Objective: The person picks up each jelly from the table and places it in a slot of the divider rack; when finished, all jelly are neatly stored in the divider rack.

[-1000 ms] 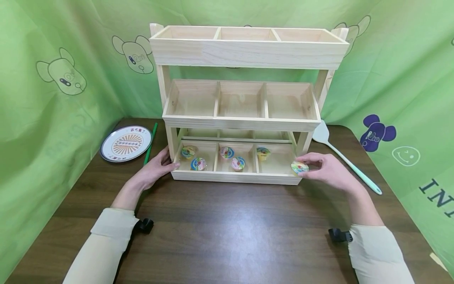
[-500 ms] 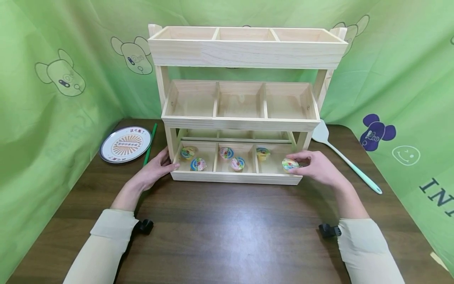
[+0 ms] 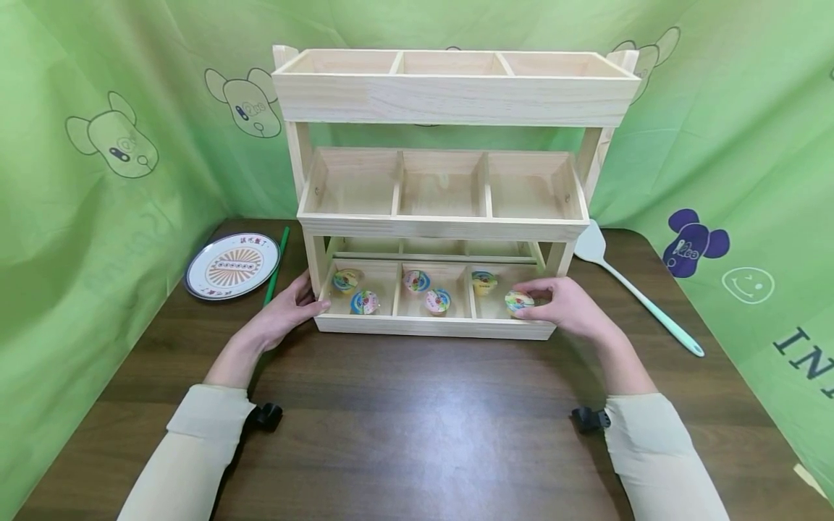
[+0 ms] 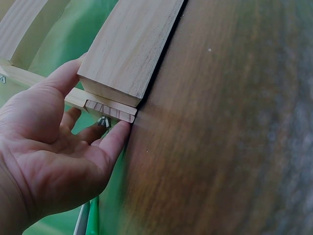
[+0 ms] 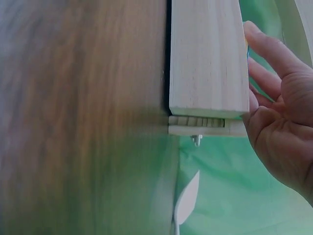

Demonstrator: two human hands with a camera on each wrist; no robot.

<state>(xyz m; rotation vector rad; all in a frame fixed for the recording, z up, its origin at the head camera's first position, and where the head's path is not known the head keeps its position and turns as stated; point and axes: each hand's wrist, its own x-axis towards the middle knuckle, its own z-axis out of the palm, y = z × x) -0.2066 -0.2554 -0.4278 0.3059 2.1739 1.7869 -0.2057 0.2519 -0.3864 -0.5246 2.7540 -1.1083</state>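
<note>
My left hand (image 3: 284,312) grips the left front corner of the wooden three-tier rack (image 3: 456,101). In the left wrist view, the thumb lies over the bottom tray's edge and the fingers (image 4: 113,142) bend against its side. My right hand (image 3: 567,307) pinches a small jelly cup (image 3: 518,302) with a printed lid, low in the bottom tier's right compartment. To that cup's left stands a yellow jelly cup (image 3: 483,282). Whether the held cup touches the compartment floor, I cannot tell. In the right wrist view, the tray's front board (image 5: 208,58) hides nearly all of it.
Two jelly cups, one of them a yellowish cup (image 3: 347,280), sit in the bottom left compartment; two more, including a pink cup (image 3: 437,301), sit in the middle one. A plate (image 3: 233,265) and green stick (image 3: 271,278) lie left; a spatula (image 3: 645,304) lies right.
My right hand has moved left with the jelly cup, from the bottom tier's right end further into the right compartment. The left hand has stayed on the rack's corner.
</note>
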